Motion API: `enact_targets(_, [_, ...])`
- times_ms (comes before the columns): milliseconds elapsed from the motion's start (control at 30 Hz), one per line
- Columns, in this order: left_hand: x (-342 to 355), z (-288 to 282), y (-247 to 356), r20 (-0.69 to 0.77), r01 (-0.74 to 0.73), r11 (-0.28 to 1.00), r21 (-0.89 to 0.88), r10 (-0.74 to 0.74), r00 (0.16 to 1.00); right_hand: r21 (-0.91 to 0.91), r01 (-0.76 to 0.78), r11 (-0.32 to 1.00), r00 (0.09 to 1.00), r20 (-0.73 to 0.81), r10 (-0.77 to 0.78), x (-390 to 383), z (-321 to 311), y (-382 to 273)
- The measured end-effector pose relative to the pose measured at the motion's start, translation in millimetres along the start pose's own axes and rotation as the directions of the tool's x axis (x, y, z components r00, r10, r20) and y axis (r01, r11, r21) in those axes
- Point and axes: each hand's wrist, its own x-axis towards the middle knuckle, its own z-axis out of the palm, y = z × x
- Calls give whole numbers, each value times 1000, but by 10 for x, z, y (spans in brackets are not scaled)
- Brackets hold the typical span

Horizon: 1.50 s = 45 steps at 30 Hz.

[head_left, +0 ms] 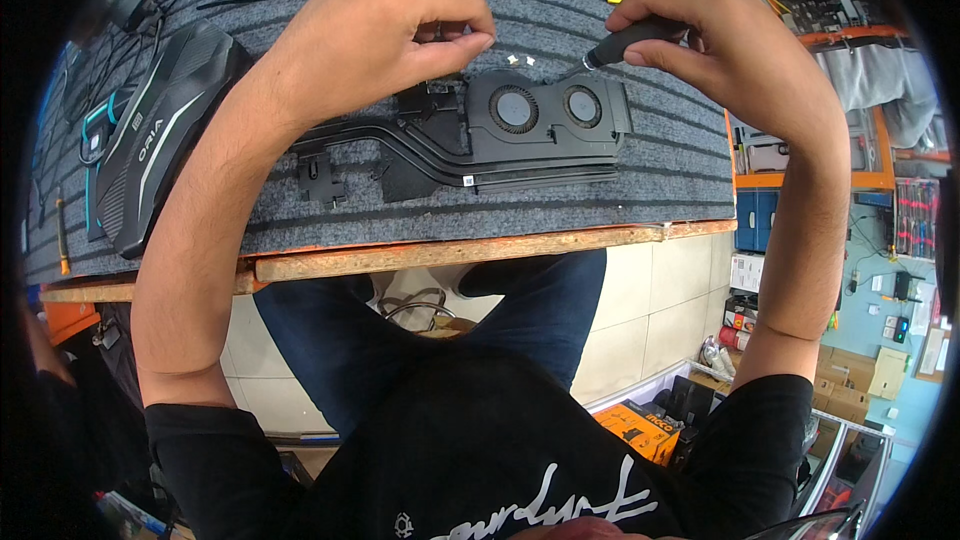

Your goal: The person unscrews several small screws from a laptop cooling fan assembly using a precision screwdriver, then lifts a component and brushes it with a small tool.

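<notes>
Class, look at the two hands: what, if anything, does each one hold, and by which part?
The right hand grips a screwdriver by its black handle. The left hand pinches its fingertips together above the fan unit; whether it holds anything cannot be told.

You see the scene evenly and brightly lit from above; your hands cast only soft, short shadows onto the grey mat [660,155] just beneath them; no strong glare appears, only a faint sheen on the dark casing [165,145] at far left; the wooden bench edge [480,252] bows with fisheye distortion; black vignetting fills the corners; detail softens toward the right rim; the centre is sharp.
</notes>
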Motion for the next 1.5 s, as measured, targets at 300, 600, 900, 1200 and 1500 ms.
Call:
enact_targets(300, [43,-56,73,16,40,999,-35,-39,999,-50,27,998,1000,3,-26,7,-8,10])
enact_targets(600, [35,-52,61,27,27,1000,16,-27,999,-71,-49,996,999,18,50,53,5,-86])
enact_targets(900, [-4,-28,-18,-12,-26,999,34,26,1000,13,-432,902,849,343,402,512,-381,-614])
enact_targets(1200, [-28,-47,-11,-42,-13,1000,12,13,999,-139,203,969,977,-31,-209,241,29,-83])
enact_targets(1500, [22,-16,12,-49,-39,997,60,42,998,-247,-332,910,919,133,371,264,-85,-194])
